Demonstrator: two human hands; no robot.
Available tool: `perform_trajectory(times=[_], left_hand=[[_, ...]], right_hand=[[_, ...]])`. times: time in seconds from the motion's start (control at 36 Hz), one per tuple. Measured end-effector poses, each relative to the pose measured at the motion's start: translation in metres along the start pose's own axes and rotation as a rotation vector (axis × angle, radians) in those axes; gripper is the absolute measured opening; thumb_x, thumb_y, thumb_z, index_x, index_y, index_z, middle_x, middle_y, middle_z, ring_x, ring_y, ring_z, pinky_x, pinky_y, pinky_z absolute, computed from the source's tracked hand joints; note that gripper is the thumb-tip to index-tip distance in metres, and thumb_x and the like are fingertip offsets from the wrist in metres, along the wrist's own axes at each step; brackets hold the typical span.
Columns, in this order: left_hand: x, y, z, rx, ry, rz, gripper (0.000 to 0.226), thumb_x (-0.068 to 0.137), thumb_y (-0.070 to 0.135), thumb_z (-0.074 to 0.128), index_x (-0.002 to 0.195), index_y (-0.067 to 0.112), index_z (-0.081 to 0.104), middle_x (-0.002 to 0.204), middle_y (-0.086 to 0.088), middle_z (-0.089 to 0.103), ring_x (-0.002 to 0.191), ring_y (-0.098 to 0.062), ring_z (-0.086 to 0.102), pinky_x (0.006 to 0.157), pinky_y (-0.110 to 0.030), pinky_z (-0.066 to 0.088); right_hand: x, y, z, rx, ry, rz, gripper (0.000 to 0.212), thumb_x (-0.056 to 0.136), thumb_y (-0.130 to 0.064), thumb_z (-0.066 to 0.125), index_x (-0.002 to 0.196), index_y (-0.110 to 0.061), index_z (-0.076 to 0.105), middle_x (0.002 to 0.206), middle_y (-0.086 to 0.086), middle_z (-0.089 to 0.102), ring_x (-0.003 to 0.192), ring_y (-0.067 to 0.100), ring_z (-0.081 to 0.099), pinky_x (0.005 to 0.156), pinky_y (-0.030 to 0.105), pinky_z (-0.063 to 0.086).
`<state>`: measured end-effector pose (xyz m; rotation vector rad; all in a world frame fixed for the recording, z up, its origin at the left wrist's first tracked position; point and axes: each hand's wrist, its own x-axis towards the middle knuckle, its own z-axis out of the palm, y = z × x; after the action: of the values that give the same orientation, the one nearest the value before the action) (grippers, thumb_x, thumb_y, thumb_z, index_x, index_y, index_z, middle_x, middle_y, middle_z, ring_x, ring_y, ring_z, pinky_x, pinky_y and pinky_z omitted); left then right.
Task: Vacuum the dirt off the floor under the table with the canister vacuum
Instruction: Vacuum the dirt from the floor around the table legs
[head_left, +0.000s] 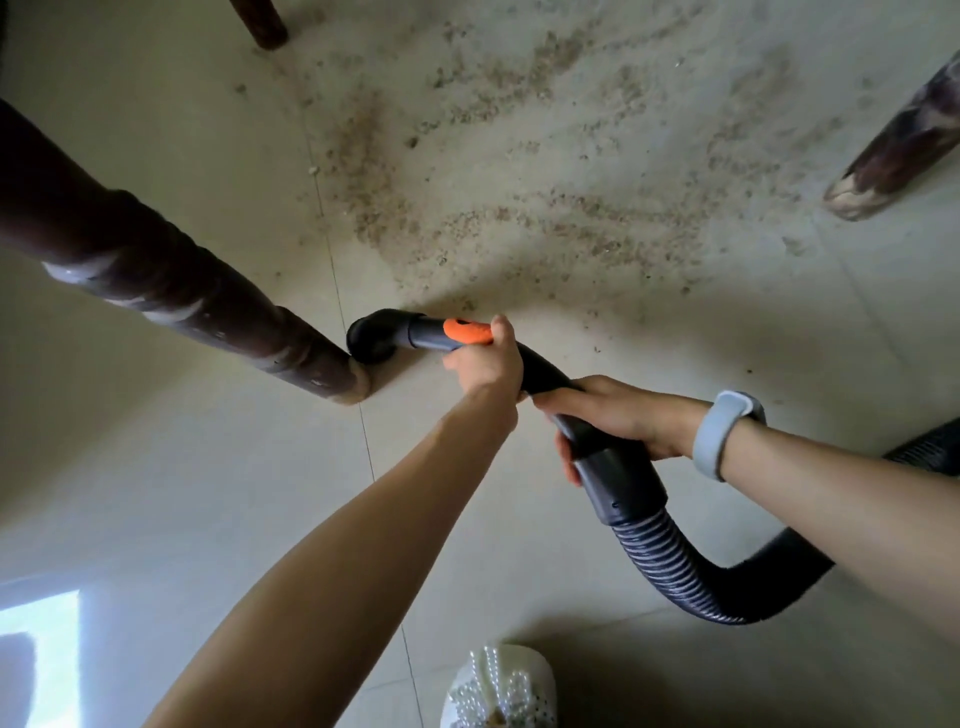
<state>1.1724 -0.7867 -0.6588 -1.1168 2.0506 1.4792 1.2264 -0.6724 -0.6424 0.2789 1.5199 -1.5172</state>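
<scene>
both hands grip the curved black plastic vacuum handle (545, 384): left hand (485, 364) nearer the nozzle, by the orange slider, right hand (618, 415) behind, fingers curled around it. the black nozzle (371, 340) touches the dark wooden desk leg (208, 306). beyond the nozzle, brown gritty dirt (519, 208) spreads across the pale tiled floor (182, 467).

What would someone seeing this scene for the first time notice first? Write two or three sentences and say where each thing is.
The eye goes first to the sandy dirt spread over the pale floor between the dark table legs. Next comes the black vacuum nozzle at the centre, right beside the foot of the nearest leg. The left hand grips the tube by its orange slider, and the right hand holds the handle just above the ribbed hose.
</scene>
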Motion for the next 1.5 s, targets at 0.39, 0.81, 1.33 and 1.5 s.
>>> perform_trajectory(times=[0.39, 0.81, 1.33, 1.5], left_hand=[[0.01, -0.008, 0.003, -0.099, 0.024, -0.043, 0.062, 0.092, 0.045, 0.048, 0.136, 0.002, 0.036, 0.131, -0.013, 0.046, 0.106, -0.028, 0.052, 0.059, -0.033, 0.048], [-0.024, -0.041, -0.005, -0.228, -0.083, -0.098, 0.058, 0.092, 0.046, 0.052, 0.133, 0.009, 0.037, 0.123, -0.011, 0.052, 0.107, -0.027, 0.055, 0.061, -0.032, 0.051], [-0.095, -0.083, 0.003, -0.165, -0.42, -0.013, 0.01, 0.092, 0.02, 0.05, 0.093, 0.01, 0.049, 0.08, -0.005, 0.045, 0.071, -0.017, 0.048, 0.054, -0.028, 0.046], [-0.122, -0.093, 0.031, -0.103, -0.585, -0.02, 0.017, 0.094, 0.023, 0.051, 0.103, 0.008, 0.047, 0.086, -0.008, 0.05, 0.078, -0.019, 0.055, 0.058, -0.03, 0.051]], right_hand=[[0.006, 0.003, -0.006, -0.06, -0.016, -0.022, 0.02, 0.097, -0.029, 0.05, 0.089, -0.011, 0.046, 0.057, 0.007, 0.061, 0.049, 0.025, 0.061, 0.054, 0.03, 0.053], [-0.024, 0.035, 0.006, -0.318, 0.089, -0.075, 0.021, 0.095, -0.031, 0.051, 0.086, -0.013, 0.044, 0.055, 0.001, 0.063, 0.049, 0.019, 0.062, 0.056, 0.026, 0.049], [-0.116, 0.094, 0.035, -0.621, 0.416, 0.036, 0.032, 0.093, -0.046, 0.049, 0.099, -0.016, 0.04, 0.074, 0.001, 0.06, 0.068, 0.023, 0.065, 0.061, 0.034, 0.049], [-0.152, 0.121, 0.024, -0.559, 0.497, 0.076, 0.03, 0.093, -0.047, 0.048, 0.101, -0.02, 0.039, 0.076, 0.003, 0.063, 0.067, 0.022, 0.067, 0.06, 0.034, 0.053]])
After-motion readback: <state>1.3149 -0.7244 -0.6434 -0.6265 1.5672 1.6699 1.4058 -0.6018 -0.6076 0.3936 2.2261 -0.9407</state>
